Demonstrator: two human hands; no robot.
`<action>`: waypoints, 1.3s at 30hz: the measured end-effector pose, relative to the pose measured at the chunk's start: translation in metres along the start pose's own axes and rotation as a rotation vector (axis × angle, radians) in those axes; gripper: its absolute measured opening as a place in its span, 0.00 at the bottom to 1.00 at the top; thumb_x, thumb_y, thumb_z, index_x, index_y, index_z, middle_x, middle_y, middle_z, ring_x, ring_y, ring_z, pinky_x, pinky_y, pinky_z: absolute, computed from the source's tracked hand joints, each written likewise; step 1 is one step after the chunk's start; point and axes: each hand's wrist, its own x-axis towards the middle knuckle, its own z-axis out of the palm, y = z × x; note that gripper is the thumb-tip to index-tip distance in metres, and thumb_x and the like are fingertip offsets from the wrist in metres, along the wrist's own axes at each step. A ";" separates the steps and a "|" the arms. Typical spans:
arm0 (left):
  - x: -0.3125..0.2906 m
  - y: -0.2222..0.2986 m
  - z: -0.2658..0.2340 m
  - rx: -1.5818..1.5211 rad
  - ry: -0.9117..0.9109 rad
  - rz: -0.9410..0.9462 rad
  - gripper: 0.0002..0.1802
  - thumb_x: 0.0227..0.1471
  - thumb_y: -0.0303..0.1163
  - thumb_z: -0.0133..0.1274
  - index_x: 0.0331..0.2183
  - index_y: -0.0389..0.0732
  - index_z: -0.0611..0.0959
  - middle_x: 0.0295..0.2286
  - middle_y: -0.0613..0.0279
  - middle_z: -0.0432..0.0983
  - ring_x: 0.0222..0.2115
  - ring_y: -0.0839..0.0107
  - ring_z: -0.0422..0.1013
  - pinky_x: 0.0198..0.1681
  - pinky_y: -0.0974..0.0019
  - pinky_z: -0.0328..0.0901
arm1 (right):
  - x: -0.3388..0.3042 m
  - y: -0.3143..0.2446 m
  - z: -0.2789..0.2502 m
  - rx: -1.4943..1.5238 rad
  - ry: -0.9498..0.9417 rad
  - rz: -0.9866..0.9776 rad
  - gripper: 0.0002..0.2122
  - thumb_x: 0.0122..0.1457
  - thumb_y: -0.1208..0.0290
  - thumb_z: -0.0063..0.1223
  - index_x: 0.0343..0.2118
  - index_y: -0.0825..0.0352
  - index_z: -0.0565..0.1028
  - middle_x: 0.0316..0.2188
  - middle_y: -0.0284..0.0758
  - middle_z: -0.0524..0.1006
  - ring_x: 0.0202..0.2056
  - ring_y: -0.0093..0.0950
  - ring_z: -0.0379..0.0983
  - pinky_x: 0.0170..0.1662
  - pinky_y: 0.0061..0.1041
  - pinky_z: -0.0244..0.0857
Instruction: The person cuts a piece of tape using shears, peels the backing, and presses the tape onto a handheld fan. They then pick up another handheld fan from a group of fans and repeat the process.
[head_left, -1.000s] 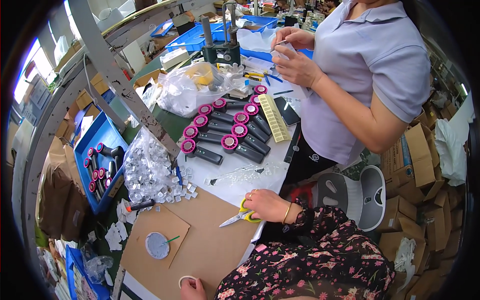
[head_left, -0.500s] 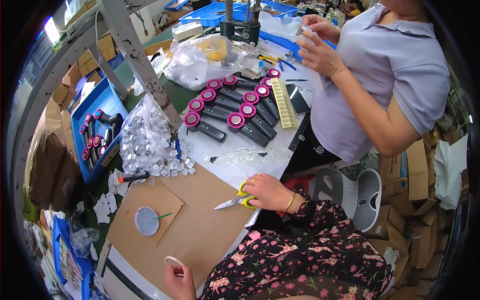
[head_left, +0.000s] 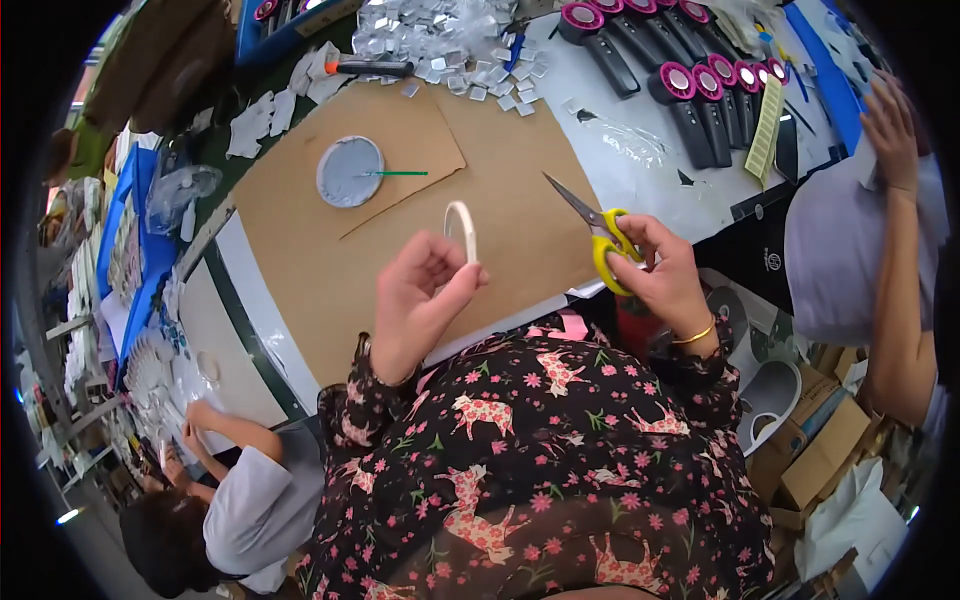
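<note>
My left hand [head_left: 425,300] pinches a thin cream-coloured ring [head_left: 470,238] between thumb and fingers, held upright above the brown cardboard sheet [head_left: 520,130]. To its right, my right hand [head_left: 660,275] grips scissors [head_left: 600,222] by their yellow handles. The blades point up and to the left, over the cardboard's right part. Beyond my left hand, a round tub lid or dish of grey paste [head_left: 350,172] sits on a smaller cardboard piece [head_left: 425,130]. A thin green stick [head_left: 405,173] rests with one end in the paste.
Several black handheld fans with pink heads [head_left: 690,110] lie at the far right, beside a yellow label sheet [head_left: 765,130]. Small clear square pieces [head_left: 480,80] are heaped at the back near an orange-and-black tool [head_left: 370,68]. Co-workers stand right [head_left: 860,240] and lower left [head_left: 250,510].
The view has swung down and left. My right hand has lifted the scissors off the table, and my left hand has raised the ring toward the middle.
</note>
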 end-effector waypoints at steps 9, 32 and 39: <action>0.012 -0.008 0.002 -0.083 -0.037 -0.051 0.07 0.62 0.25 0.57 0.37 0.34 0.75 0.32 0.65 0.78 0.32 0.80 0.75 0.37 0.75 0.69 | 0.000 -0.016 0.014 0.333 -0.041 0.081 0.15 0.56 0.81 0.67 0.46 0.69 0.77 0.40 0.29 0.81 0.37 0.15 0.74 0.38 0.15 0.68; 0.009 -0.014 0.021 0.352 -0.168 0.077 0.07 0.56 0.25 0.62 0.33 0.34 0.79 0.27 0.69 0.77 0.28 0.83 0.69 0.33 0.76 0.65 | 0.012 -0.023 0.043 0.279 -0.013 -0.032 0.17 0.54 0.75 0.71 0.45 0.67 0.77 0.37 0.26 0.82 0.35 0.12 0.68 0.40 0.16 0.60; 0.009 -0.016 0.025 0.366 -0.160 0.112 0.09 0.55 0.24 0.63 0.32 0.33 0.78 0.25 0.67 0.76 0.25 0.81 0.70 0.30 0.74 0.65 | 0.010 -0.021 0.045 0.265 -0.030 -0.030 0.15 0.55 0.76 0.69 0.44 0.67 0.76 0.36 0.26 0.81 0.35 0.12 0.70 0.39 0.15 0.59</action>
